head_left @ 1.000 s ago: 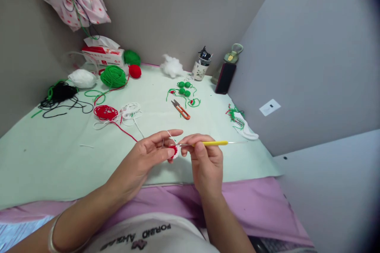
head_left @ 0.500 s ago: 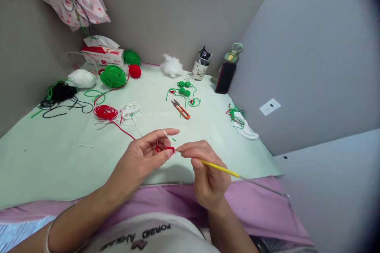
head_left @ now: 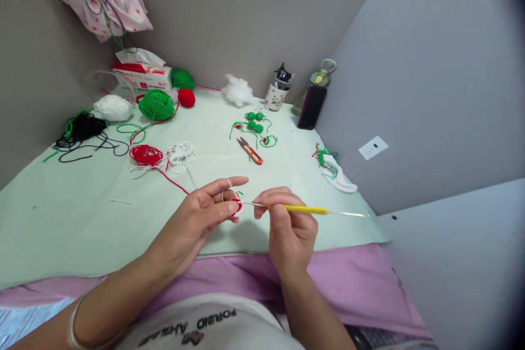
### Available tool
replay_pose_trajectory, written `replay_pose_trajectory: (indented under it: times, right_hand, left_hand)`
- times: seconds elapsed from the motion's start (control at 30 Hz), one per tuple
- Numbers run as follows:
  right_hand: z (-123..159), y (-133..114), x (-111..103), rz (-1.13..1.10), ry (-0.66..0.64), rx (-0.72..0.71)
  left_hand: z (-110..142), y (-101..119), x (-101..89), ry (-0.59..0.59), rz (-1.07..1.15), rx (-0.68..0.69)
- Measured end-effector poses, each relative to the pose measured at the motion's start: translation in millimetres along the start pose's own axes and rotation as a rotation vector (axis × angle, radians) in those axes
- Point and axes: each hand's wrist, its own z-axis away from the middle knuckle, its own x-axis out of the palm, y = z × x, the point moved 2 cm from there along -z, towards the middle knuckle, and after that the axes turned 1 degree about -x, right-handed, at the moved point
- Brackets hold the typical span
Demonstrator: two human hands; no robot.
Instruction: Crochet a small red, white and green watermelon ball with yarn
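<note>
My left hand [head_left: 200,216] pinches a small red and white crochet piece [head_left: 237,207] between thumb and fingers, with white yarn looped over the outstretched forefinger. My right hand [head_left: 287,224] grips a yellow-handled crochet hook [head_left: 305,209], lying nearly level, with its metal tip at the piece. A red strand [head_left: 172,181] runs from the work back to a loose red yarn pile [head_left: 145,155] beside a white yarn pile [head_left: 180,153].
Orange thread snips [head_left: 250,151] and small green crochet balls [head_left: 254,121] lie mid-table. Green yarn balls [head_left: 156,105], a red ball [head_left: 186,98], black yarn [head_left: 84,127], a tissue box [head_left: 141,77], stuffing [head_left: 238,91], a cup [head_left: 276,95] and a phone [head_left: 310,108] stand along the back.
My right hand swung the hook down to the right, then raised it back level; the tip stays at the piece. My left hand keeps its hold, barely shifting.
</note>
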Motion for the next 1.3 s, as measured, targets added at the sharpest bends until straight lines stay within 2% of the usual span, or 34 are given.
replay_pose_trajectory:
  times: [0.07, 0.2, 0.3, 0.37, 0.4, 0.47, 0.53, 0.6, 0.7, 0.8, 1.0, 1.13, 1.3]
  right_hand:
    - [-2, 0, 3, -0.011, -0.044, 0.018]
    - [4, -2, 7, 0.17, -0.066, -0.124]
    - [9, -2, 8, 0.376, -0.103, -0.27]
    - [9, -2, 6, 0.425, -0.112, -0.316]
    - [7, -1, 5, 0.39, -0.081, -0.29]
    - [2, 2, 0, 0.217, 0.024, -0.137]
    - [-3, 5, -2, 0.004, 0.094, 0.049]
    - [-6, 6, 0, -0.115, 0.063, 0.142]
    - [-6, 6, 4, -0.069, -0.004, 0.113]
    - [-3, 8, 4, -0.051, 0.013, 0.132]
    - [-5, 14, 1, -0.318, 0.015, 0.283]
    - [-8, 11, -1, -0.361, 0.014, 0.273]
    - [-4, 3, -4, -0.245, -0.016, 0.175]
  left_hand:
    - [0, -1, 1.5, -0.016, -0.07, 0.067]
    - [2, -5, 6.2, -0.008, -0.081, 0.122]
    - [1, -7, 8.2, 0.019, 0.014, 0.071]
    - [-1, -8, 8.3, -0.022, 0.101, -0.024]
    - [-3, -8, 7.5, -0.045, 0.137, -0.07]
    - [-5, -6, 4.6, -0.057, 0.173, -0.111]
    - [-6, -3, 1.6, -0.028, 0.143, -0.07]
    - [-6, -1, 0.8, -0.008, 0.056, -0.001]
    - [-2, -2, 2.7, -0.008, -0.069, 0.073]
    - [0, -3, 2.9, -0.002, -0.11, 0.091]
    - [1, 0, -0.8, 0.004, -0.151, 0.09]
    - [3, 2, -1.5, 0.012, -0.158, 0.072]
    - [4, 3, -0.5, -0.004, -0.171, 0.103]
